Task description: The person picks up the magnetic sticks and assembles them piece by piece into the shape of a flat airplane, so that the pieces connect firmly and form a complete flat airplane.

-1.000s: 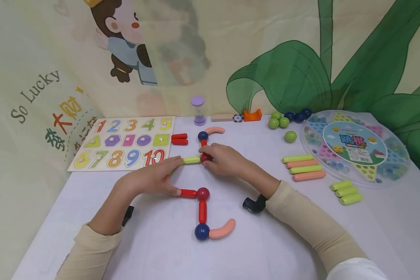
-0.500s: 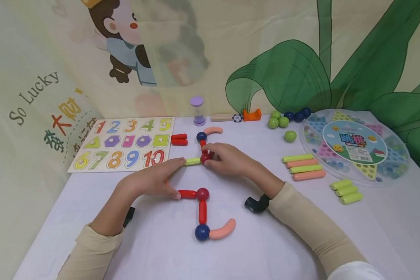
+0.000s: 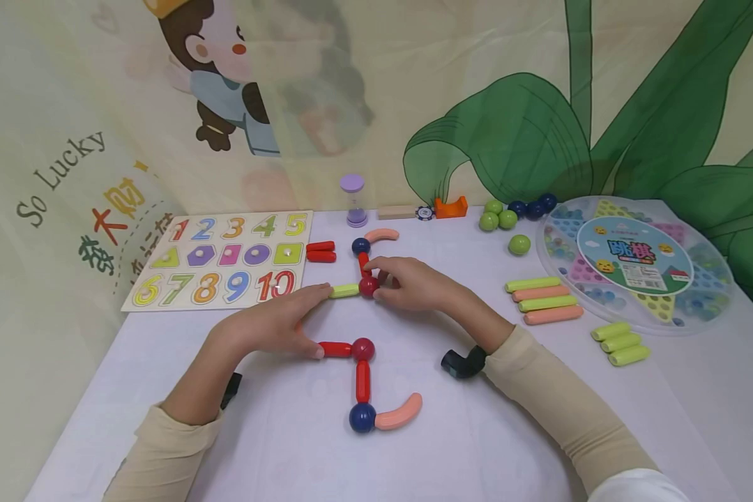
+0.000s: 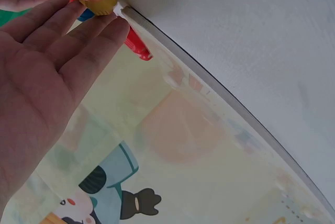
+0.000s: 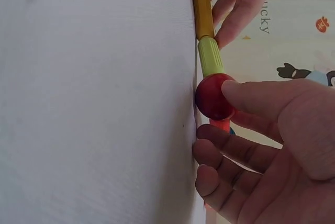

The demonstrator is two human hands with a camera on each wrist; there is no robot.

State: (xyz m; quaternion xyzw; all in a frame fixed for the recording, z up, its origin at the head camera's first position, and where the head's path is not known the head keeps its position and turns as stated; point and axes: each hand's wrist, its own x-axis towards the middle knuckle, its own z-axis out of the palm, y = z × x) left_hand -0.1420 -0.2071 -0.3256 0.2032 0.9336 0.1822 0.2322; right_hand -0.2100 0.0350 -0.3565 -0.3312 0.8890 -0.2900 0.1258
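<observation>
In the head view, my right hand [image 3: 411, 284] is at a red ball [image 3: 368, 286] of a magnetic stick-and-ball chain. Its thumb presses the ball's side, and the index finger lies at a short red rod [image 3: 364, 263]. My left hand [image 3: 276, 321] spreads over the chain's left side. Its straight fingertips reach a yellow-green rod [image 3: 345, 290], while its thumb touches another red rod [image 3: 335, 349]. That rod joins a lower red ball [image 3: 363, 349]. Below are a blue ball [image 3: 362, 417] and a curved pink rod [image 3: 399, 413]. A yellow-orange rod [image 5: 203, 12] shows in the right wrist view, largely hidden by my left hand in the head view.
A number puzzle board [image 3: 226, 261] lies at left, near two loose red rods [image 3: 321, 252]. An hourglass [image 3: 354, 201] stands at the back. Green balls [image 3: 519, 244], blue balls [image 3: 533, 208], several straight rods [image 3: 546, 296] and a round board-game box [image 3: 636, 261] lie to the right.
My right hand has shifted slightly right, so more of the red ball shows. The left fingertips have moved a little along the yellow-green rod.
</observation>
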